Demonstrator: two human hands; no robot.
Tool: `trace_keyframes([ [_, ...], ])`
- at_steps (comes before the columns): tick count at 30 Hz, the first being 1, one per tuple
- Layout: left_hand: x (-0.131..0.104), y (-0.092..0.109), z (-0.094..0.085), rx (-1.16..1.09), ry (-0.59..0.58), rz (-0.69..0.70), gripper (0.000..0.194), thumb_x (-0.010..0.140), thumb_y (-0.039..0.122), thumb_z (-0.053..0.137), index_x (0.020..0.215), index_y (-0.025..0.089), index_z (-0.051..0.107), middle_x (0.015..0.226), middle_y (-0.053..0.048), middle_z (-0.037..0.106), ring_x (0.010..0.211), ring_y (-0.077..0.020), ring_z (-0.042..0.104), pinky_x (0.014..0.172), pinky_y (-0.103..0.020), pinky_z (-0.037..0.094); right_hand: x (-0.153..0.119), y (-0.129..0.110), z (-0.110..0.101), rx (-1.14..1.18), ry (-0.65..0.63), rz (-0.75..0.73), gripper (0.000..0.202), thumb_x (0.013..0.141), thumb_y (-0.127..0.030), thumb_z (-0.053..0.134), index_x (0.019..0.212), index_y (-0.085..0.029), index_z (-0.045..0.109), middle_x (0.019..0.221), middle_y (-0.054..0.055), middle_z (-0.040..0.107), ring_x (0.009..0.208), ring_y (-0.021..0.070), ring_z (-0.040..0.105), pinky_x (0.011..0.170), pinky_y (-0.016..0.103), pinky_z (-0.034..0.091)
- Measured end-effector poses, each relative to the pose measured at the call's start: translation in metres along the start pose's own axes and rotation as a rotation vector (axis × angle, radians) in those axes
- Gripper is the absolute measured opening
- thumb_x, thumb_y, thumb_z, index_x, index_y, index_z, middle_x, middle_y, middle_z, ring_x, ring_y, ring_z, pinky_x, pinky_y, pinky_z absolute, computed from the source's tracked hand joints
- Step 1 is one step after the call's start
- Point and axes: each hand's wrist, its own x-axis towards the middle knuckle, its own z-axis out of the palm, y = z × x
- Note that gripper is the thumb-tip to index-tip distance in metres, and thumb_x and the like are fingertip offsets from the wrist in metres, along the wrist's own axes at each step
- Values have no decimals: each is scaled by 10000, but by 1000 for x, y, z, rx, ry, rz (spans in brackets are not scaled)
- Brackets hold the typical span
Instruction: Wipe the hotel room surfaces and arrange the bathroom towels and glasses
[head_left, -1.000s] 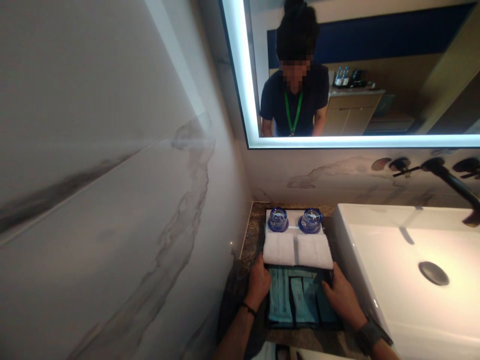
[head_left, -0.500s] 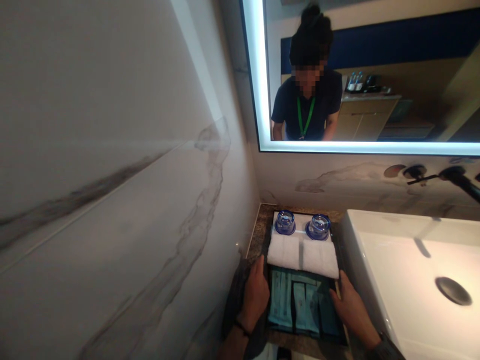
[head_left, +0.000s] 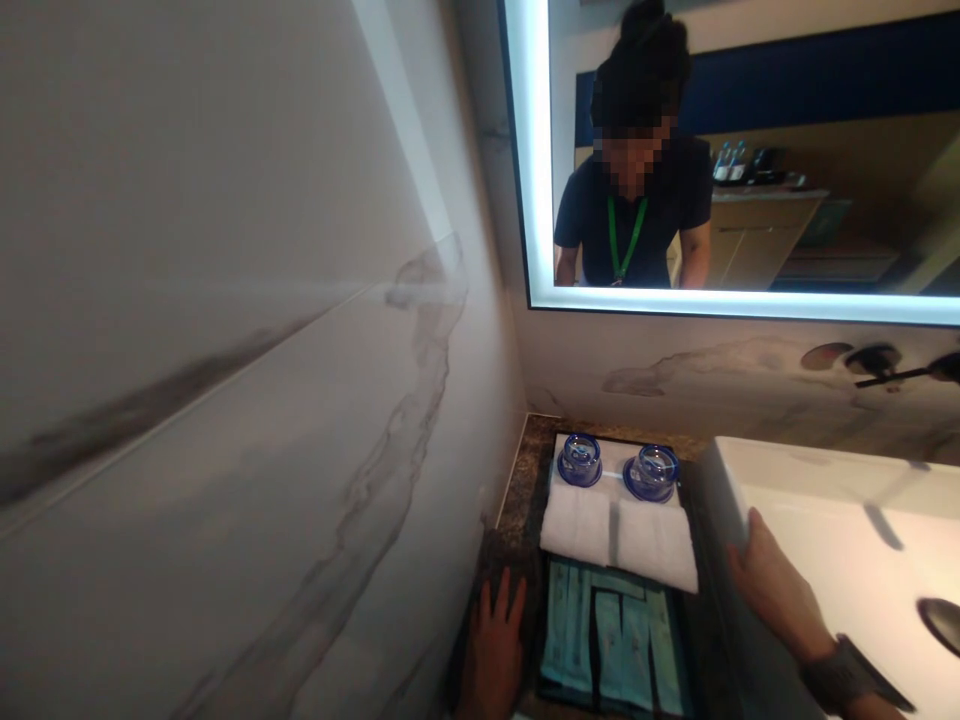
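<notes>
My left hand (head_left: 493,645) lies at the left of a dark tray (head_left: 595,640), fingers spread, on or just over the dark counter by the wall. My right hand (head_left: 780,592) is at the left rim of the white basin (head_left: 739,470), thumb apart and fingers stretched; whether it touches the rim I cannot tell. Between the hands, the tray bears flat teal packets (head_left: 566,625) at the near end. Two rolled white towels (head_left: 577,524) lie side by side behind them. At the far end two clear glasses (head_left: 580,458) with blue rims stand on a white surface.
A marbled wall (head_left: 300,480) closes off the left side. The basin fills the right, with a drain (head_left: 941,625) and a black tap fitting (head_left: 874,360) on the wall. A lit mirror (head_left: 537,200) above reflects a person with a green lanyard.
Both hands have come away from the tray's sides: the left moved left and nearer, the right moved right to the basin rim. The view has shifted slightly left.
</notes>
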Motion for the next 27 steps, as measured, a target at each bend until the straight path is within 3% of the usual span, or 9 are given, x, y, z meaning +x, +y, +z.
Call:
trace_keyframes([
  [4,52,-3,-9,-20,131,45,748,741,-82,295,1400,224,475,1515,-61,380,1351,-283,396,1104,-433,372,25,-8,-4,-35,-108,94,548,930,-299,202,1331,59,310,1274,307,500,1165,362,542,968,467,447],
  [7,94,-3,-31,-64,170,103,690,765,-71,298,1355,202,528,1461,-78,456,1250,-250,491,1051,-387,425,35,-15,-11,-48,-158,157,504,935,-309,174,1289,5,348,1052,252,616,964,355,632,809,460,481],
  [11,151,8,-84,-99,248,83,614,791,-9,386,1360,180,518,1414,-123,486,1152,-261,530,1018,-384,436,36,-23,-18,-70,-259,257,445,947,-332,140,1231,-74,365,983,183,637,903,327,641,732,411,450],
  [15,217,29,-152,-78,379,68,601,799,5,391,1361,178,516,1412,-148,465,1146,-297,509,1002,-425,426,36,-30,-20,-63,-259,274,400,946,-337,152,1195,-114,370,988,147,623,878,304,636,704,392,439],
  [17,254,44,-181,-71,415,131,602,793,0,386,1352,176,524,1391,-146,481,1156,-307,492,1002,-438,416,37,-31,-20,-61,-258,281,397,942,-323,150,1204,-116,365,1009,149,615,876,296,634,700,391,438],
  [19,290,65,-197,-123,344,275,588,781,-5,393,1314,176,563,1333,-130,534,1154,-291,495,1021,-425,402,39,-32,-20,-59,-267,304,395,938,-315,159,1210,-121,367,1026,150,614,881,294,635,703,394,443],
  [21,319,91,-199,-232,163,489,586,761,-19,402,1277,179,599,1280,-106,584,1157,-258,508,1055,-392,377,40,-33,-20,-49,-262,326,385,936,-321,183,1205,-127,379,1053,154,615,897,296,635,715,399,452],
  [24,350,132,-181,-345,-99,758,615,707,-43,446,1236,208,634,1276,-50,618,1172,-216,531,1067,-337,373,43,-35,-20,-34,-249,349,377,936,-319,208,1207,-127,388,1079,163,615,931,304,635,733,401,462],
  [27,373,152,-163,-379,-260,856,611,665,-52,504,1191,213,664,1201,-20,680,1104,-197,599,974,-284,446,44,-35,-19,-24,-263,367,385,938,-308,206,1215,-115,391,1073,170,619,952,313,636,734,400,466],
])
